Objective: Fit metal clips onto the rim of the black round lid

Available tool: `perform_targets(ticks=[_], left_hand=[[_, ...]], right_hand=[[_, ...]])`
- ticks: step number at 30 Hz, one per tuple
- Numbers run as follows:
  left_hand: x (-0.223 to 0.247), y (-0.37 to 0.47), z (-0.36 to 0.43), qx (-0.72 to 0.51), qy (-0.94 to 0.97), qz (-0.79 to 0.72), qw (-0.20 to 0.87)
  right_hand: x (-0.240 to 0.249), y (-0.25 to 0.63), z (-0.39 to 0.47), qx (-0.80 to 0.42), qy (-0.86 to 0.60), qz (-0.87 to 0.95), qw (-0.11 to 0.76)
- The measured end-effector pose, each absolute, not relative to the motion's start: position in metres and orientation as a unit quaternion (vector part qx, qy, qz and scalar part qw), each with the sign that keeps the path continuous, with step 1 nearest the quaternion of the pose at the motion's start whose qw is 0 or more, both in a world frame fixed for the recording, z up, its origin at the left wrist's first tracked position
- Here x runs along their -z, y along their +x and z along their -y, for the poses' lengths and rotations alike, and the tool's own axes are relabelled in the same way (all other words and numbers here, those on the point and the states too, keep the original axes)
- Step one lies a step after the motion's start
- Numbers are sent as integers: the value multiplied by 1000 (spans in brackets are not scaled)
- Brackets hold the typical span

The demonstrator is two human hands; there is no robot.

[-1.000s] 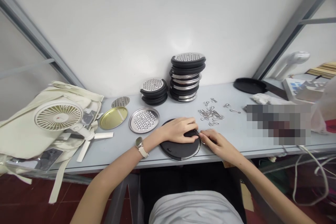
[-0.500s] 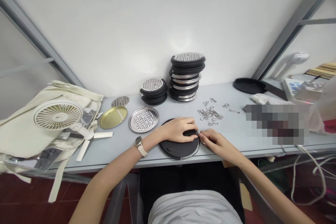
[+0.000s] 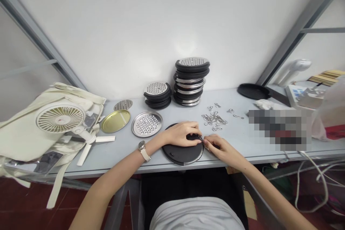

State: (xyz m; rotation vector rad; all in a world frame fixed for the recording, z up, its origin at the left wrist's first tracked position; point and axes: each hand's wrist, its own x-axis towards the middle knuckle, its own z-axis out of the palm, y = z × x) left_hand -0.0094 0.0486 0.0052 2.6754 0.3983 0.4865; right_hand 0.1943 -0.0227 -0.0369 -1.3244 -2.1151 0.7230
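Observation:
My left hand (image 3: 183, 133) lies over a black round plate (image 3: 179, 155) near the table's front edge, fingers curled toward its right rim and thumb on its upper face. At that rim my right hand (image 3: 219, 147) is closed in a pinch on a small metal wire clip (image 3: 201, 138), mostly hidden by the fingers. A shiny metal edge shows along the plate's lower right side. Beyond my hands lies a loose pile of similar wire clips (image 3: 214, 119). To the left sit a round metal grater disc (image 3: 147, 124) and a gold-coloured round lid (image 3: 115, 121).
Black-rimmed round graters form a tall stack (image 3: 190, 82) and a shorter stack (image 3: 157, 95) by the wall. Another perforated disc (image 3: 123, 105) lies left. A white fan (image 3: 60, 118) rests on a cream bag (image 3: 24, 133). A black tray (image 3: 253, 91) lies at the back right.
The view has shifted slightly. My hands stay at the plate's right rim, and a little more of the metal clip shows between them.

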Motion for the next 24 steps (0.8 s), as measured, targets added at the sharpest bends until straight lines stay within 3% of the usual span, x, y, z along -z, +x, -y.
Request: perform_targets(ticks=[24], left_hand=[[-5, -10, -51, -181, 933, -148, 275]], right_hand=[[43, 195, 25, -258, -493, 787, 266]])
